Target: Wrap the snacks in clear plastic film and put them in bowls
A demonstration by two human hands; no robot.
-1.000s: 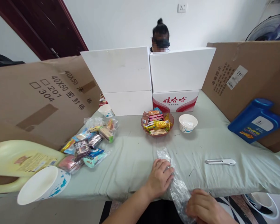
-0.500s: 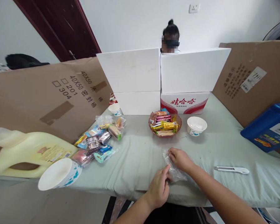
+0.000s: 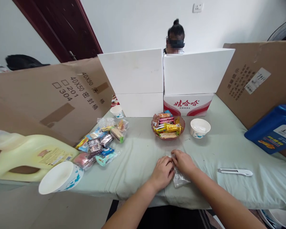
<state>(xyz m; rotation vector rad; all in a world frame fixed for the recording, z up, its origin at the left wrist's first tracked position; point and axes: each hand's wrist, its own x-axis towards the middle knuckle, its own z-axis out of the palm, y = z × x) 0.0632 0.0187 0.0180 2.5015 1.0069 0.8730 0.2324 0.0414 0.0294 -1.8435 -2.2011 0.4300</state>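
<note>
A clear plastic bag [image 3: 180,179] lies crumpled on the cloth near the table's front edge. My left hand [image 3: 162,171] is on its left side with fingers curled in against it. From the right, my right hand [image 3: 183,161] closes its fingers on the bag's upper part, and the fingertips of both hands nearly meet. Just beyond them stands a reddish glass bowl [image 3: 154,132] of wrapped snacks and sticks. A white paper bowl [image 3: 200,133] with clear plastic inside is behind my right hand, and a white utility knife [image 3: 234,172] lies to its right.
Packaged snacks [image 3: 95,147] pile up at the left, by a tilted paper bowl [image 3: 71,181] and a pale yellow jug [image 3: 45,152]. A blue jug [image 3: 274,130] leans at the right. White boxes [image 3: 139,73] wall off the back, with a person [image 3: 176,31] behind them.
My left hand has moved up and forward along the bag, closing in beside my right hand. My right hand stays at the bag's upper part.
</note>
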